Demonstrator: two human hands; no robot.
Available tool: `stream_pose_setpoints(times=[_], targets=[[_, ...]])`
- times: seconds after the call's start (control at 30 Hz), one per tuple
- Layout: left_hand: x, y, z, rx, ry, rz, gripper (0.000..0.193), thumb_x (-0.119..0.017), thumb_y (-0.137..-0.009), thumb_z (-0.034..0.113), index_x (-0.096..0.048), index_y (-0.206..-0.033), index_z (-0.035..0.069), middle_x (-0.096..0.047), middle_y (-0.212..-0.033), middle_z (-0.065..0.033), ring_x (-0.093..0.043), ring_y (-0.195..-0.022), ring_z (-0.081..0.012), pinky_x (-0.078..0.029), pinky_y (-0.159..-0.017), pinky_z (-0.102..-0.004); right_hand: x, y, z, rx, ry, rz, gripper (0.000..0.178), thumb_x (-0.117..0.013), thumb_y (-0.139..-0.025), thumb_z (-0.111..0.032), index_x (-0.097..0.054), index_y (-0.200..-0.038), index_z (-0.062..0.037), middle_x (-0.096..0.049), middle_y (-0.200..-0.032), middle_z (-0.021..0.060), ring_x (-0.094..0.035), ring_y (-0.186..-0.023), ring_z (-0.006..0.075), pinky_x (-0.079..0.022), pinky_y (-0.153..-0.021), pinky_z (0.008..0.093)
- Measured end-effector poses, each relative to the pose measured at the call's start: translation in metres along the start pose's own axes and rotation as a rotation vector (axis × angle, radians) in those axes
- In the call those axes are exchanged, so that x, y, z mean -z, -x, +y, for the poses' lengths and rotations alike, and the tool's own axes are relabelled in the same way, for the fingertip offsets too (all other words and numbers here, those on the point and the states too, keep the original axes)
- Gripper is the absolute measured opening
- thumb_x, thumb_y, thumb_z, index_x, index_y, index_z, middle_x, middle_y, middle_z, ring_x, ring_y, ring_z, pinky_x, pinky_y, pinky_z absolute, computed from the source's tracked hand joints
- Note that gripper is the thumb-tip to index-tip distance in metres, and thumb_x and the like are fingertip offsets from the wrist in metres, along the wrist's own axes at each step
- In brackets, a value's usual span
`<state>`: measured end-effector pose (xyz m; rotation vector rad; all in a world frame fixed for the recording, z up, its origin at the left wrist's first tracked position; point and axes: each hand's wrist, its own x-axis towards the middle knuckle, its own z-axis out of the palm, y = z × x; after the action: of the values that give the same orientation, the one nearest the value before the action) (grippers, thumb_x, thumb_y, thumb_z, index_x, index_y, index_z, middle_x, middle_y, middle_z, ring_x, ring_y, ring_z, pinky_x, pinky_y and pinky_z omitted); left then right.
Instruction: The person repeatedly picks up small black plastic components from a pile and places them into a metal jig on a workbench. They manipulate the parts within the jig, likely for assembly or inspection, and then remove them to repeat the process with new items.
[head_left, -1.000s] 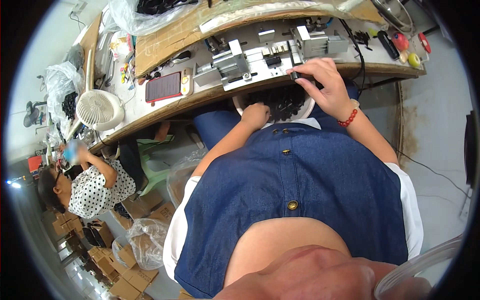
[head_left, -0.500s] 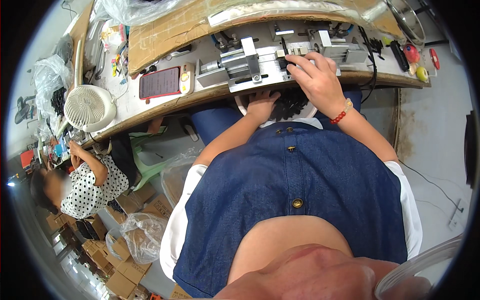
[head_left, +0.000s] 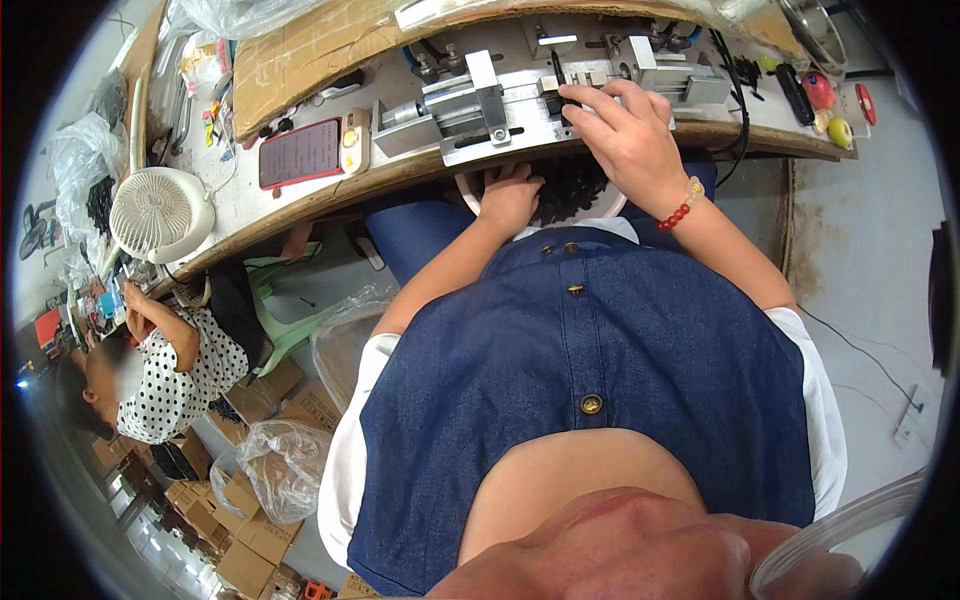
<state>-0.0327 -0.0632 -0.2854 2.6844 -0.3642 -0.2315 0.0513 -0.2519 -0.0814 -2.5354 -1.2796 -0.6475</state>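
At the left of the frame a co-worker in a dotted shirt [head_left: 195, 355] sits near the far part of the worktop [head_left: 232, 205]. Then come a white fan [head_left: 160, 215] and, to its right, a phone [head_left: 301, 153] with a red edge, lying flat near the front edge.

In the upper middle stands a metal fixture [head_left: 490, 105]. Below it, under the worktop's edge, is a pale bowl [head_left: 467, 192] with many small black pieces [head_left: 572, 192]. The left hand [head_left: 510, 197] is at the left side of this bowl, its fingers over the pieces; I cannot tell whether they are closed on one.

The right hand [head_left: 637, 142], with a red bracelet [head_left: 680, 214] at the wrist, reaches up to the fixture. Its fingertips are bent beside a dark block [head_left: 552, 100] there; whether they pinch something is hidden.

In my judgement, if the metal parts of the fixture moved while the fingertips are so close, they could catch the skin. A small piece placed crooked could also jam, because the hand covers the view. Further right, a black cable [head_left: 742, 110] hangs over the front edge; a sleeve or arm could pull it.
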Motion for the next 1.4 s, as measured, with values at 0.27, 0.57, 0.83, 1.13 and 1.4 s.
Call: stream_pose_setpoints(times=[0.27,0.57,0.83,1.13,1.4], targets=[[0.005,0.004,-0.009,0.108,0.077,0.070,0.026,-0.068,-0.094,0.027,-0.075,-0.117,0.017,-0.068,-0.119,-0.0137,-0.065,-0.112,-0.0358,-0.053,-0.095,-0.0472,0.002,0.026,-0.005,0.135,-0.171,0.158,0.029,-0.072,-0.084,-0.014,-0.071,-0.113,-0.0162,-0.065,-0.111,-0.0019,-0.059,-0.098,0.0181,-0.038,-0.085,0.0338],[0.053,0.036,0.024,0.234,1.471,-0.078,0.027,-0.061,-0.107,0.027,-0.069,-0.118,0.005,-0.069,-0.088,-0.0010,-0.067,-0.078,-0.0079,-0.050,-0.066,-0.0221,-0.032,0.104,0.017,0.272,-0.638,-0.372,0.020,-0.067,-0.089,-0.013,-0.068,-0.108,-0.0094,-0.067,-0.104,0.0021,-0.062,-0.090,0.0228,-0.054,-0.075,0.0364],[0.039,0.038,0.030,0.523,1.756,0.091,0.011,-0.068,-0.101,0.017,-0.068,-0.101,0.006,-0.068,-0.086,0.0003,-0.061,-0.071,-0.0061,-0.047,-0.062,-0.0185,-0.059,0.094,0.008,0.384,-0.625,-0.358,0.022,-0.058,-0.091,-0.017,-0.065,-0.111,-0.0130,-0.063,-0.099,0.0015,-0.061,-0.091,0.0220,-0.053,-0.081,0.0365],[0.105,0.065,0.010,0.370,1.206,-0.228,0.013,-0.062,-0.104,0.016,-0.069,-0.107,0.005,-0.068,-0.093,0.0000,-0.061,-0.080,-0.0066,-0.048,-0.069,-0.0216,-0.029,0.092,0.027,0.232,-0.573,-0.478,0.034,-0.067,-0.096,-0.027,-0.066,-0.130,-0.0203,-0.073,-0.107,0.0020,-0.070,-0.088,0.0215,-0.059,-0.077,0.0368],[0.311,-0.048,0.075,-0.101,0.368,0.560,0.029,-0.069,-0.099,0.026,-0.072,-0.118,0.005,-0.069,-0.098,-0.0071,-0.067,-0.087,-0.0183,-0.055,-0.078,-0.0329,0.031,-0.126,0.104,-0.047,-0.200,0.277,0.019,-0.070,-0.094,-0.020,-0.072,-0.107,-0.0068,-0.072,-0.094,0.0121,-0.070,-0.088,0.0321,-0.056,-0.081,0.0436]])
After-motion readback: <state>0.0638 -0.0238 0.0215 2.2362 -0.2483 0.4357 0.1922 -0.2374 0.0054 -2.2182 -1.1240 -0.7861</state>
